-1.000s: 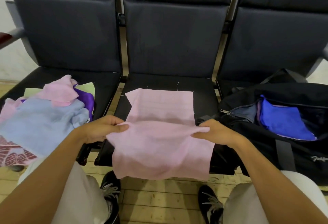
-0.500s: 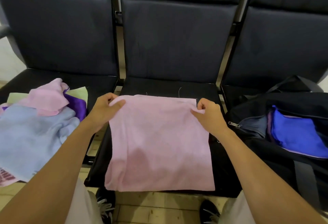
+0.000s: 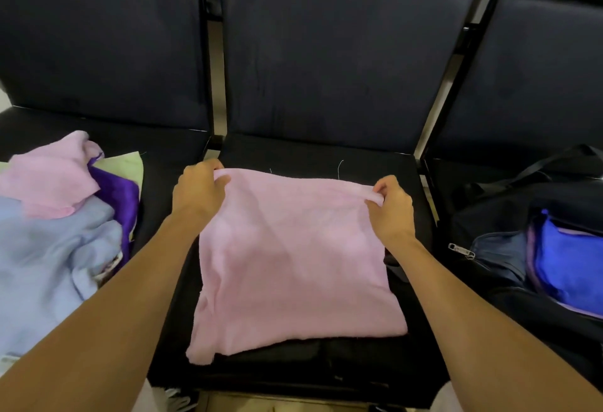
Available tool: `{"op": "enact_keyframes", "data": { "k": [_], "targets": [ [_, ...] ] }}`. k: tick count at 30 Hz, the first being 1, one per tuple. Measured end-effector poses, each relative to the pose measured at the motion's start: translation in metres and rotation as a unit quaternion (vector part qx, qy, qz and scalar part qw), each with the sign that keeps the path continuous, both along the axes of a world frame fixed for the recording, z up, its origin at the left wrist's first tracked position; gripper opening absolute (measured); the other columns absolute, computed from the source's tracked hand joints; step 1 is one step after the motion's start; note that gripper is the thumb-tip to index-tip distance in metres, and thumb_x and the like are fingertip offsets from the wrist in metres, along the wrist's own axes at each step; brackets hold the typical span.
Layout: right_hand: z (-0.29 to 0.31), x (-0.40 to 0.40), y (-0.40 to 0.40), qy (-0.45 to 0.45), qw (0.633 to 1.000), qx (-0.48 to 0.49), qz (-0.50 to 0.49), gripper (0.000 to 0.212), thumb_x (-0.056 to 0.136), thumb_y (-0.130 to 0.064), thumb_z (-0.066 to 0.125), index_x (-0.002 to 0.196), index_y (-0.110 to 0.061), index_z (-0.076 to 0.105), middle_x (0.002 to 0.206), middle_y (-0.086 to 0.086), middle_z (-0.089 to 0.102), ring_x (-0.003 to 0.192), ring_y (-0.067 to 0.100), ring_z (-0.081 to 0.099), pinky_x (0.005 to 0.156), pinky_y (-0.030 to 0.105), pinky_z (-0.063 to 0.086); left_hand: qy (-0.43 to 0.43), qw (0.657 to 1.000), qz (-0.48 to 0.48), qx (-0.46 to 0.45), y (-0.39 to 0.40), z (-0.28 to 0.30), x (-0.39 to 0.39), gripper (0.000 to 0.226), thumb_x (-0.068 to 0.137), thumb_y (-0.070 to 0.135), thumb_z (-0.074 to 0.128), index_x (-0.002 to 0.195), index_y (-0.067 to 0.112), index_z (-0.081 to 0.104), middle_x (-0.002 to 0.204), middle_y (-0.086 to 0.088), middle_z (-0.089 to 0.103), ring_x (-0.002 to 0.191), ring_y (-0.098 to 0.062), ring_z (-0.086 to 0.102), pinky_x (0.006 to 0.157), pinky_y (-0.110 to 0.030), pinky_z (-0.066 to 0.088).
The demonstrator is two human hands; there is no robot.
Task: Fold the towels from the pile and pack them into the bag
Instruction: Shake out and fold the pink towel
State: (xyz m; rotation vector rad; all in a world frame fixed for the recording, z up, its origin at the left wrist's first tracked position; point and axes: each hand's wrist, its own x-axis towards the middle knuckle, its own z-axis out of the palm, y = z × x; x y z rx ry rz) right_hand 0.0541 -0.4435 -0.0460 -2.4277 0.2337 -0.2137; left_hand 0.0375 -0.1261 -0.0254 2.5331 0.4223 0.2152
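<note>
A pink towel lies folded in half on the middle seat, its fold at the near edge. My left hand pinches its far left corner, and my right hand pinches its far right corner. A pile of towels in light blue, pink, purple and pale green covers the left seat. On the right seat stands an open black bag holding a folded blue towel.
Three dark padded seats with high backrests stand in a row, divided by metal frame bars. A zipper pull hangs at the bag's opening. A strip of wooden floor shows below the seat's front edge.
Both hands carried the towel's near edge away from me and laid it on the far edge, folding it in half. The view moved closer to the seats.
</note>
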Motion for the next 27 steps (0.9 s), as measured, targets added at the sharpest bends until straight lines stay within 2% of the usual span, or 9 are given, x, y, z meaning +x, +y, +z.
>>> {"op": "enact_keyframes", "data": {
  "k": [4, 8, 12, 14, 16, 19, 22, 24, 27],
  "targets": [
    [-0.010, 0.012, 0.006, -0.016, 0.999, 0.022, -0.029, 0.024, 0.092, -0.004, 0.065, 0.113, -0.012, 0.058, 0.104, 0.006, 0.060, 0.091, 0.019, 0.060, 0.078, 0.029, 0.053, 0.005, 1.000, -0.006, 0.029, -0.003, -0.015, 0.012, 0.020, 0.097, 0.020, 0.058, 0.113, 0.008, 0.059, 0.106, -0.014, 0.064, 0.093, -0.031, 0.063, 0.078, -0.040, 0.052],
    [-0.028, 0.017, 0.000, 0.034, 0.999, 0.010, -0.025, 0.014, 0.089, -0.005, 0.069, 0.103, -0.005, 0.066, 0.106, 0.013, 0.064, 0.091, 0.024, 0.064, 0.079, 0.030, 0.055, 0.053, 0.996, -0.021, 0.069, -0.004, -0.026, 0.018, 0.021, 0.096, 0.018, 0.058, 0.115, 0.008, 0.058, 0.114, -0.016, 0.059, 0.095, -0.031, 0.060, 0.078, -0.040, 0.051],
    [-0.036, 0.014, 0.001, 0.033, 0.998, 0.029, -0.042, 0.020, 0.084, -0.007, 0.073, 0.100, -0.010, 0.061, 0.117, 0.007, 0.051, 0.093, 0.022, 0.056, 0.080, 0.031, 0.053, 0.089, 0.989, -0.042, 0.114, -0.003, -0.032, 0.020, 0.022, 0.091, 0.014, 0.065, 0.112, 0.011, 0.063, 0.121, -0.012, 0.056, 0.114, -0.030, 0.052, 0.097, -0.043, 0.045],
    [-0.036, 0.015, 0.003, 0.038, 0.996, 0.055, -0.059, 0.029, 0.083, -0.008, 0.075, 0.106, -0.011, 0.057, 0.116, 0.002, 0.044, 0.093, 0.019, 0.053, 0.078, 0.027, 0.047, 0.091, 0.989, -0.042, 0.111, -0.002, -0.033, 0.022, 0.021, 0.089, 0.013, 0.067, 0.110, 0.012, 0.064, 0.117, -0.010, 0.058, 0.111, -0.029, 0.054, 0.099, -0.043, 0.045],
    [-0.035, 0.017, 0.004, 0.059, 0.993, 0.066, -0.076, 0.025, 0.084, -0.009, 0.074, 0.103, -0.008, 0.058, 0.111, 0.006, 0.051, 0.091, 0.021, 0.056, 0.077, 0.029, 0.050, 0.100, 0.992, -0.038, 0.061, -0.001, -0.032, 0.023, 0.023, 0.088, 0.008, 0.067, 0.110, 0.012, 0.064, 0.113, -0.011, 0.061, 0.102, -0.029, 0.059, 0.094, -0.042, 0.051],
    [-0.038, 0.018, 0.002, 0.080, 0.994, 0.036, -0.071, 0.023, 0.085, -0.013, 0.074, 0.074, -0.007, 0.054, 0.084, 0.012, 0.060, 0.073, 0.023, 0.059, 0.068, 0.036, 0.056, 0.106, 0.994, -0.036, -0.002, 0.001, -0.030, 0.023, 0.017, 0.085, -0.002, 0.068, 0.097, 0.010, 0.065, 0.107, -0.014, 0.063, 0.093, -0.029, 0.062, 0.085, -0.040, 0.056],
    [-0.038, 0.019, 0.002, 0.075, 0.994, 0.046, -0.058, 0.025, 0.086, -0.021, 0.074, 0.080, -0.003, 0.057, 0.079, 0.009, 0.057, 0.065, 0.020, 0.056, 0.056, 0.025, 0.048, 0.098, 0.994, -0.022, -0.031, 0.003, -0.027, 0.025, 0.015, 0.086, -0.004, 0.066, 0.095, 0.007, 0.067, 0.105, -0.013, 0.063, 0.094, -0.028, 0.061, 0.077, -0.032, 0.050],
    [-0.039, 0.021, 0.004, 0.065, 0.994, 0.070, -0.047, 0.031, 0.088, -0.030, 0.072, 0.085, -0.001, 0.060, 0.081, 0.010, 0.056, 0.067, 0.021, 0.056, 0.059, 0.026, 0.048, 0.088, 0.995, -0.021, -0.040, 0.001, -0.024, 0.025, 0.008, 0.090, 0.005, 0.065, 0.098, 0.004, 0.068, 0.094, -0.011, 0.062, 0.084, -0.023, 0.059, 0.073, -0.030, 0.046],
    [-0.037, 0.021, 0.008, 0.046, 0.991, 0.120, -0.046, 0.031, 0.097, -0.028, 0.061, 0.075, -0.005, 0.060, 0.070, 0.007, 0.056, 0.061, 0.016, 0.053, 0.059, 0.024, 0.043, 0.076, 0.995, -0.014, -0.057, 0.000, -0.020, 0.025, 0.018, 0.096, 0.017, 0.060, 0.089, 0.002, 0.065, 0.082, -0.015, 0.060, 0.066, -0.018, 0.053, 0.060, -0.028, 0.042]
  ]
}}
